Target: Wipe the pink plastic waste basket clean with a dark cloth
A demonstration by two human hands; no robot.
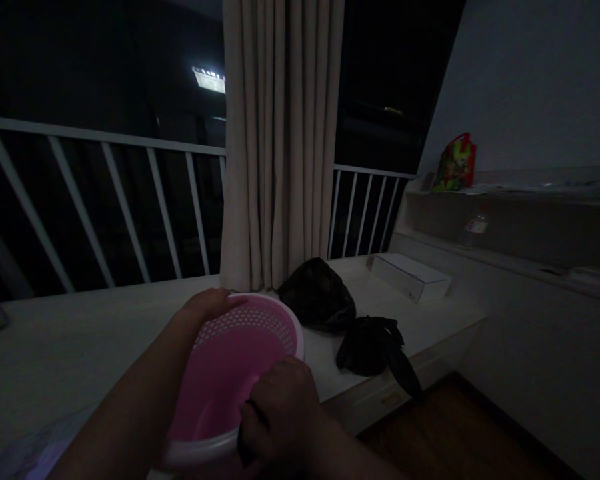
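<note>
A pink basket with a pale rim and a band of small holes is tilted, its opening facing me. Over its far left rim lies my left hand, fingers closed on the edge. My right hand is a fist at the near right rim, with a piece of black plastic showing between its fingers. Nothing shows inside the basket. Just beyond it, a black plastic bag sits on the white ledge, and a second black bag lies nearer the ledge's front edge.
A beige curtain hangs behind the ledge, before a white railing. A white box lies at the ledge's right end. The shelf at right carries a colourful bag, with a bottle below. Brown floor shows lower right.
</note>
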